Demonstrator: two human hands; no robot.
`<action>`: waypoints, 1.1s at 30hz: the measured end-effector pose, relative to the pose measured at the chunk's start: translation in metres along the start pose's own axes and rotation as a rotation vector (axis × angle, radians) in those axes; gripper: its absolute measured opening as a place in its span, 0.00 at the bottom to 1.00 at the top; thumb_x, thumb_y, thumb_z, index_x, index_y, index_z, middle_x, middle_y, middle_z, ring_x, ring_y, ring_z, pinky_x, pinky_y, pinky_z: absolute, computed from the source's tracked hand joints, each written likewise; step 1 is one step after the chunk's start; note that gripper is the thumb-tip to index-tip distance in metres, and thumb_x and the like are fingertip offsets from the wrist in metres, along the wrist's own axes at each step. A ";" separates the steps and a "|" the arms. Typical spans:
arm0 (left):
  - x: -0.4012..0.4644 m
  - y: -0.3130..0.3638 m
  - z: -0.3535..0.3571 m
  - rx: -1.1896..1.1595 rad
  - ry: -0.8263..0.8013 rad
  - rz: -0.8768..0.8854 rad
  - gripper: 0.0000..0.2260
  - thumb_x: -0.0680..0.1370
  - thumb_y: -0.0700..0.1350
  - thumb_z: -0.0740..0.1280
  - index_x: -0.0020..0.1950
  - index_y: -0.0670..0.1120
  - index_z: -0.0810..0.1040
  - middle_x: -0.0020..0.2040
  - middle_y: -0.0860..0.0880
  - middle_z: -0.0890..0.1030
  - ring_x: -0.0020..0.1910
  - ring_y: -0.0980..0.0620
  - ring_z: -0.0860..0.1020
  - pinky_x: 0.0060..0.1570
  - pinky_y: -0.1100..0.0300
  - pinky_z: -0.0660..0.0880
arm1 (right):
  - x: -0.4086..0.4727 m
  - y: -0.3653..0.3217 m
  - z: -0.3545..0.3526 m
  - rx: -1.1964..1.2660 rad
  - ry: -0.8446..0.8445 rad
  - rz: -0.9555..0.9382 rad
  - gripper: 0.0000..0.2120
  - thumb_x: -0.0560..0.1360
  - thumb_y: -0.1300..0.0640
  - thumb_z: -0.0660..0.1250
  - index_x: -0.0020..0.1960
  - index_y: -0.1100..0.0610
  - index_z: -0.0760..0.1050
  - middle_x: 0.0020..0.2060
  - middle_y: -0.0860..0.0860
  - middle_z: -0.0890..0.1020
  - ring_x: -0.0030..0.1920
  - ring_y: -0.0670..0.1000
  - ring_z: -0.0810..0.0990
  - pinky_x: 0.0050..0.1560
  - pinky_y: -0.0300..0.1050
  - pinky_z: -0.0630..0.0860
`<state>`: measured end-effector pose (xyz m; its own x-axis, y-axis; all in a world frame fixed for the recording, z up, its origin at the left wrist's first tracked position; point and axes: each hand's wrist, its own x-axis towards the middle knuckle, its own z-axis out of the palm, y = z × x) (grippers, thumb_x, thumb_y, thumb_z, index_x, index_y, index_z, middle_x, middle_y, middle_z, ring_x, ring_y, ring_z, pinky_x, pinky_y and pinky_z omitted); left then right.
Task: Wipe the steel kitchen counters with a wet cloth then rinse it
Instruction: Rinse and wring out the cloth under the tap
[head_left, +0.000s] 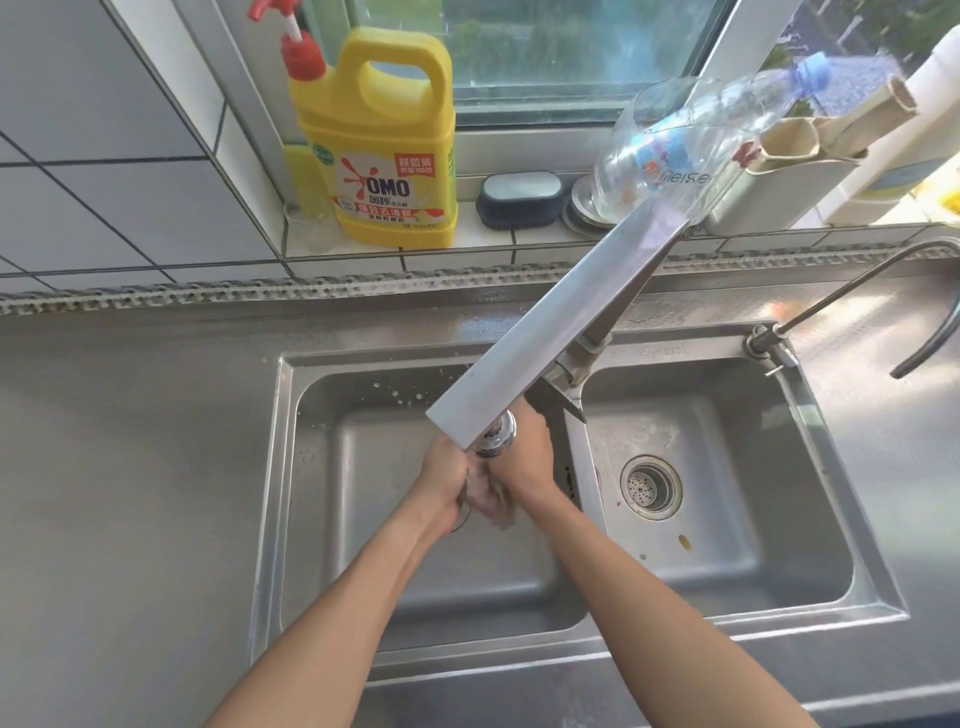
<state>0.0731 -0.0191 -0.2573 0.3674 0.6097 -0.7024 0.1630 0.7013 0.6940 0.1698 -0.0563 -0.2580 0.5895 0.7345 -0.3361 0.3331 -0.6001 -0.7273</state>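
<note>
Both hands, left hand (448, 480) and right hand (522, 462), wrung the cloth (491, 493) beneath the faucet (494, 439). Hard squeezing risked splashing the desk (130, 441).

The broad tap arm (550, 322) slants from upper right to centre, overhanging the left basin (363, 519). The right basin (727, 493) lies open. A thin curved spout (852, 286) crosses the right-hand worktop (130, 467).

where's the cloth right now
In the head view, the cloth is bunched between both hands, left hand and right hand, under the tap spout over the left basin.
</note>
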 end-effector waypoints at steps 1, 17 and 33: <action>-0.003 -0.003 -0.004 0.090 -0.025 0.020 0.14 0.83 0.46 0.66 0.40 0.50 0.87 0.42 0.50 0.88 0.41 0.55 0.85 0.40 0.60 0.79 | 0.008 0.005 -0.004 0.038 -0.038 0.003 0.05 0.75 0.56 0.70 0.44 0.54 0.74 0.39 0.51 0.83 0.40 0.54 0.80 0.42 0.52 0.77; -0.008 0.000 -0.066 0.323 -0.261 0.149 0.17 0.74 0.48 0.69 0.59 0.42 0.84 0.54 0.47 0.88 0.52 0.54 0.84 0.52 0.65 0.81 | 0.011 0.007 -0.041 0.399 -0.632 0.019 0.07 0.79 0.56 0.71 0.51 0.59 0.85 0.47 0.58 0.87 0.46 0.55 0.85 0.49 0.56 0.80; -0.008 0.008 -0.056 0.125 -0.109 0.210 0.11 0.81 0.40 0.70 0.64 0.43 0.81 0.54 0.46 0.88 0.49 0.53 0.87 0.45 0.59 0.84 | -0.016 0.045 0.004 0.804 -0.581 0.442 0.29 0.74 0.33 0.68 0.63 0.54 0.82 0.60 0.57 0.85 0.60 0.60 0.84 0.64 0.64 0.79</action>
<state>0.0203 0.0023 -0.2547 0.5006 0.6887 -0.5245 0.1826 0.5082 0.8416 0.1721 -0.0935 -0.2877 0.0300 0.6689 -0.7428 -0.5277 -0.6205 -0.5801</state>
